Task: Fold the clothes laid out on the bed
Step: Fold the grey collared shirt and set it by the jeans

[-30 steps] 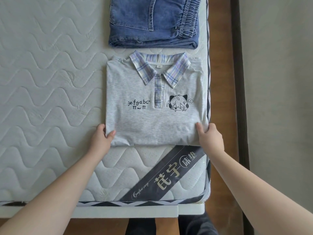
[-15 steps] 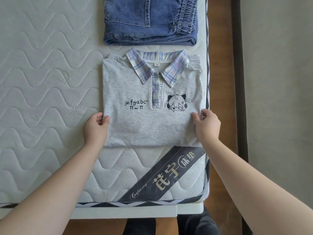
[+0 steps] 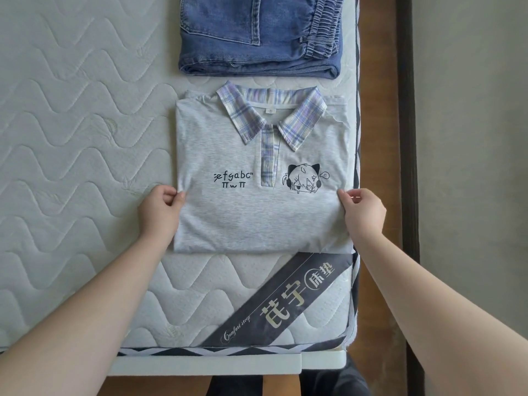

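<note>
The shirt (image 3: 257, 178) is lying folded into a neat rectangle, collar up, near the right edge of the bed (image 3: 71, 138), just below the folded jeans (image 3: 257, 35), a strip of mattress showing between the two. The person is pinching its side edges about halfway up: the left hand (image 3: 160, 212) is gripping the left edge between thumb and curled fingers, and the right hand (image 3: 363, 212) is gripping the right edge the same way. Judging by this, the folding itself looks finished and the step in hand is lifting or squaring the bundle. The next move probably calls for raising both sides together, level, so the layers are not slipping apart, then placing it on or beside the jeans.
</note>
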The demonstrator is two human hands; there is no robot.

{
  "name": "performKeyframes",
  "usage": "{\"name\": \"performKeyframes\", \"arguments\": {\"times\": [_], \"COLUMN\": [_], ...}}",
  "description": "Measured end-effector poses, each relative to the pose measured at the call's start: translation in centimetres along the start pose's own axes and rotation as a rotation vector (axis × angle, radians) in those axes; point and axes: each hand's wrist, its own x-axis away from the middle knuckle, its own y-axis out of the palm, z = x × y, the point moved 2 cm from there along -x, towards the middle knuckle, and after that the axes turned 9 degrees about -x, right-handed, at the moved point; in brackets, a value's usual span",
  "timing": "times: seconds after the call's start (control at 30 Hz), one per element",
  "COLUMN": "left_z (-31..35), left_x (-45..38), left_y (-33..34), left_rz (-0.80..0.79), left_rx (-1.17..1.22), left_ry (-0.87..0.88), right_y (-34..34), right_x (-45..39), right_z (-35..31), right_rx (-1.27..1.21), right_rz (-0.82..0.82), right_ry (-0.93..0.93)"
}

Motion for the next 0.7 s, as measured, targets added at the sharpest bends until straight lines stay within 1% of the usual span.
{"name": "performKeyframes", "arguments": {"times": [0.07, 0.1, 0.13, 0.2, 0.27, 0.33, 0.4, 0.5, 0.6, 0.7], "left_z": [0.4, 0.7, 1.0, 2.6, 5.0, 7.0, 8.2, 7.8, 6.8, 4.8], "left_x": [0.1, 0.2, 0.4, 1.1, 1.8, 2.8, 3.7, 4.2, 3.7, 3.4], "left_y": [-0.2, -0.1, 0.1, 0.7, 2.3, 4.8, 7.0, 8.9, 8.6, 7.5], "left_rz": [0.069, 0.129, 0.192, 0.283, 0.231, 0.121, 0.067, 0.064, 0.055, 0.038], "left_rx": [-0.066, -0.135, -0.216, -0.34, -0.412, -0.477, -0.546, -0.626, -0.67, -0.71], "left_ry": [0.056, 0.115, 0.197, 0.416, 0.642, 0.777, 0.799, 0.774, 0.804, 0.805], "right_y": [0.1, 0.2, 0.4, 1.1, 3.0, 6.0, 8.8, 10.9, 9.7, 6.5], "right_x": [0.3, 0.4, 0.5, 0.8, 1.2, 1.8, 2.5, 2.2, 1.0, -0.4], "right_z": [-0.6, -0.7, -0.9, -1.7, -3.5, -5.0, -5.3, -3.7, -2.5, -1.1], "right_rx": [0.04, 0.067, 0.115, 0.232, 0.35, 0.436, 0.491, 0.605, 0.653, 0.739], "right_rz": [0.062, 0.093, 0.121, 0.148, 0.088, -0.017, -0.087, -0.109, -0.081, -0.08], "right_ry": [-0.015, -0.06, -0.159, -0.433, -0.631, -0.738, -0.8, -0.769, -0.754, -0.697]}}
